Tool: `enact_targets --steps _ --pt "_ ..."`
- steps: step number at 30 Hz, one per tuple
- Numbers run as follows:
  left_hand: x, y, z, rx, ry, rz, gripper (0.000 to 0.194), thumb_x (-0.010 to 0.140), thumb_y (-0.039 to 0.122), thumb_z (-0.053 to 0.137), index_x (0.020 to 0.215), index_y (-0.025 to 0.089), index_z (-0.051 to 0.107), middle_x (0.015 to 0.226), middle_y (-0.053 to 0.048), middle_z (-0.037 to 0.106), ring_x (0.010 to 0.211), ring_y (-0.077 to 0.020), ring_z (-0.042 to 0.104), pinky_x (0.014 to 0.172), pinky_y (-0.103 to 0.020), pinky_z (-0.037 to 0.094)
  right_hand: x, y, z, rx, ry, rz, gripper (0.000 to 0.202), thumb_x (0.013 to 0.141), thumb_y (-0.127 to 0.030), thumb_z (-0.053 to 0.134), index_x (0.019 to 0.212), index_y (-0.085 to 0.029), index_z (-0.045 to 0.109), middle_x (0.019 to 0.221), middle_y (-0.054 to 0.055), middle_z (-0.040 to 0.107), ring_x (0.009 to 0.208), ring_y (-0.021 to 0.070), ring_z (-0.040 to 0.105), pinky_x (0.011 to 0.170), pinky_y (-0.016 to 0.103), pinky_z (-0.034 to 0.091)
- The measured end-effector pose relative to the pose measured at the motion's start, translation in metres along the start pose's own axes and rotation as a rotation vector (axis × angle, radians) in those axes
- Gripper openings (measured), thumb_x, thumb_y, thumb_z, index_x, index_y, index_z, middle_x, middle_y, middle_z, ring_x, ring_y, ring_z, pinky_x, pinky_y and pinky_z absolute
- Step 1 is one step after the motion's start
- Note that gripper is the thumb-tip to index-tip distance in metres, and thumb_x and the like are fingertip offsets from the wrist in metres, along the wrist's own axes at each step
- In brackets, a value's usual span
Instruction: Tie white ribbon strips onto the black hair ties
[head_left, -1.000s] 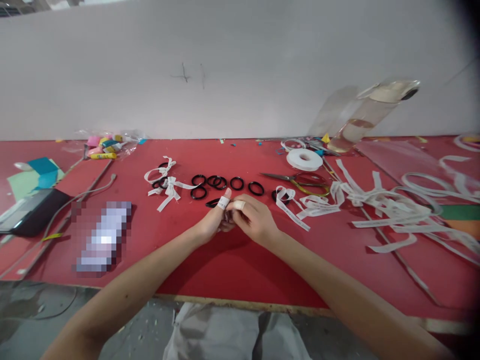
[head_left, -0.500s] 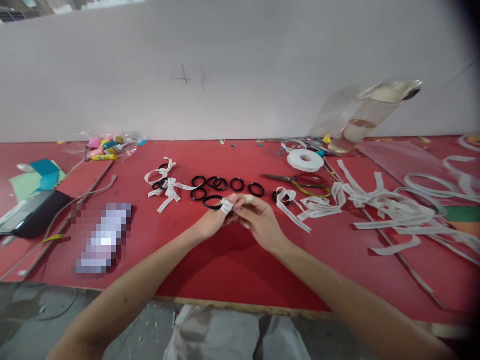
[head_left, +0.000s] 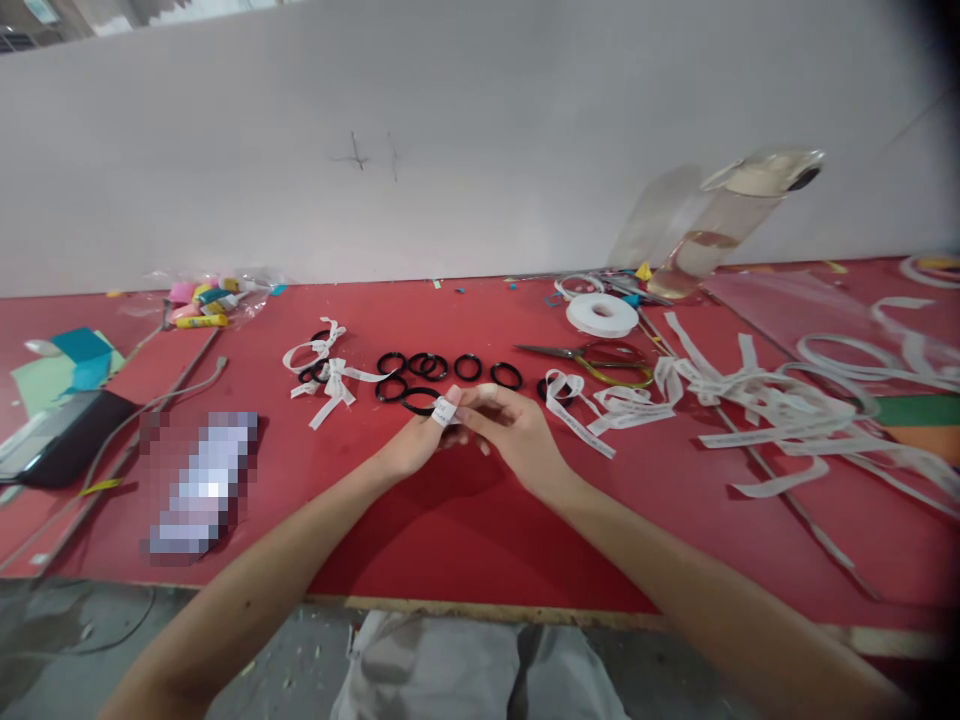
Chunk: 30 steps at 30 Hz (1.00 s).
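My left hand [head_left: 416, 440] is closed with its thumb and fingers around a short white printed ribbon [head_left: 444, 412]. A black hair tie [head_left: 418, 389] shows just beyond the left thumb, and I cannot tell whether the ribbon goes round it. My right hand [head_left: 514, 425] meets the left, its fingers pinched at the ribbon's end. Beyond both hands several black hair ties [head_left: 468, 356] lie in loose rows. To the left are hair ties with white ribbon bows [head_left: 335, 380]. One with untied ribbon [head_left: 570, 400] lies right of my right hand.
Scissors [head_left: 589, 360] lie open beyond the right hand, near a white ribbon roll [head_left: 602, 314]. Cut ribbons [head_left: 765, 405] spread across the right side. A bottle [head_left: 712, 235] stands by the wall. A blurred-out phone-like object [head_left: 206, 485] and a cable [head_left: 172, 395] lie left.
The whole view has shifted slightly, so things sit a little further left. Both hands stay together on the ribbon, with only small finger movement.
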<state>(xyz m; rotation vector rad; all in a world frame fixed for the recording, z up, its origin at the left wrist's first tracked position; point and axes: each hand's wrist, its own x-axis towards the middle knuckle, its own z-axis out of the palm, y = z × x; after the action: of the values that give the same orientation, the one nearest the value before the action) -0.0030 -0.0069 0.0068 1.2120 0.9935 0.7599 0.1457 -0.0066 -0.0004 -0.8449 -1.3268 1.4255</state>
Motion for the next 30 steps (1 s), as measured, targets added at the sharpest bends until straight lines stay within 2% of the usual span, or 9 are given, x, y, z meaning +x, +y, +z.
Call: enact_targets --steps 4,7,9,13,15,19,22,26,30 --pt "0.002 -0.002 0.000 0.069 -0.021 0.034 0.072 0.075 0.088 0.035 0.072 0.017 0.051 0.060 0.003 0.039 0.053 -0.0087 0.026 0.050 -0.025 0.016 -0.002 0.000 0.002 -0.064 0.045 -0.018 0.017 0.077 -0.034 0.074 0.084 -0.021 0.066 0.074 0.000 0.068 0.059 0.0117 0.060 0.046 0.022 0.042" --pt "0.003 -0.006 -0.003 0.077 -0.016 -0.007 0.071 0.078 0.086 0.034 0.068 0.017 0.049 0.060 0.003 0.036 0.053 -0.0083 0.025 0.050 -0.025 0.015 -0.005 0.000 0.004 -0.166 0.100 -0.076 0.014 0.077 -0.029 0.074 0.084 -0.021 0.065 0.076 0.000 0.068 0.069 0.0136 0.063 0.059 0.025 0.049" --pt "0.004 -0.007 -0.005 0.061 -0.040 -0.036 0.073 0.080 0.086 0.028 0.064 0.017 0.047 0.057 0.003 0.035 0.051 -0.0080 0.024 0.050 -0.025 0.014 -0.006 -0.001 0.004 -0.169 0.092 -0.109 0.016 0.075 -0.029 0.076 0.084 -0.021 0.064 0.073 -0.001 0.066 0.067 0.0131 0.062 0.061 0.026 0.050" --pt "0.003 -0.005 -0.005 -0.007 -0.172 -0.057 0.079 0.082 0.085 0.016 0.063 0.017 0.050 0.053 0.003 0.034 0.046 -0.0072 0.016 0.047 -0.025 0.010 -0.003 0.001 0.000 0.022 -0.064 -0.049 0.023 0.075 -0.035 0.078 0.082 -0.022 0.061 0.062 -0.006 0.058 0.046 0.0074 0.050 0.045 0.022 0.041" --pt "0.002 -0.002 -0.004 -0.007 -0.185 -0.034 0.076 0.083 0.084 0.020 0.065 0.017 0.052 0.053 0.004 0.034 0.046 -0.0070 0.016 0.047 -0.025 0.010 -0.001 0.002 -0.003 0.150 -0.110 -0.011 0.025 0.074 -0.036 0.080 0.080 -0.021 0.060 0.062 -0.007 0.057 0.042 0.0050 0.045 0.039 0.020 0.032" --pt "0.000 0.002 -0.004 0.040 -0.078 0.017 0.069 0.082 0.081 0.038 0.068 0.016 0.055 0.051 0.004 0.036 0.047 -0.0071 0.020 0.048 -0.024 0.014 0.002 0.003 -0.005 0.309 -0.167 0.043 0.026 0.074 -0.037 0.080 0.080 -0.022 0.060 0.062 -0.006 0.056 0.047 0.0071 0.051 0.036 0.018 0.030" --pt "0.002 0.002 -0.007 0.038 0.012 0.084 0.063 0.081 0.075 0.049 0.090 0.015 0.064 0.057 0.002 0.050 0.051 -0.0090 0.036 0.052 -0.022 0.025 0.003 0.002 -0.005 0.297 -0.171 0.058 0.025 0.079 -0.041 0.075 0.083 -0.022 0.060 0.057 -0.007 0.056 0.046 0.0085 0.053 0.039 0.020 0.037" --pt "0.005 0.000 -0.014 0.113 0.091 0.181 0.059 0.085 0.063 0.057 0.120 0.015 0.061 0.077 -0.003 0.063 0.069 -0.0140 0.054 0.069 -0.025 0.041 0.006 0.004 -0.007 0.139 -0.077 0.073 0.019 0.084 -0.036 0.068 0.094 -0.022 0.061 0.043 -0.012 0.042 0.040 0.0086 0.047 0.043 0.021 0.041" --pt "0.002 0.002 -0.017 0.364 0.107 0.282 0.050 0.090 0.048 0.058 0.131 0.019 0.057 0.080 -0.002 0.063 0.076 -0.0162 0.059 0.076 -0.026 0.044 0.007 0.008 -0.010 -0.154 -0.114 0.059 0.017 0.082 -0.030 0.065 0.094 -0.020 0.060 0.051 -0.008 0.057 0.045 0.0100 0.053 0.049 0.023 0.044"
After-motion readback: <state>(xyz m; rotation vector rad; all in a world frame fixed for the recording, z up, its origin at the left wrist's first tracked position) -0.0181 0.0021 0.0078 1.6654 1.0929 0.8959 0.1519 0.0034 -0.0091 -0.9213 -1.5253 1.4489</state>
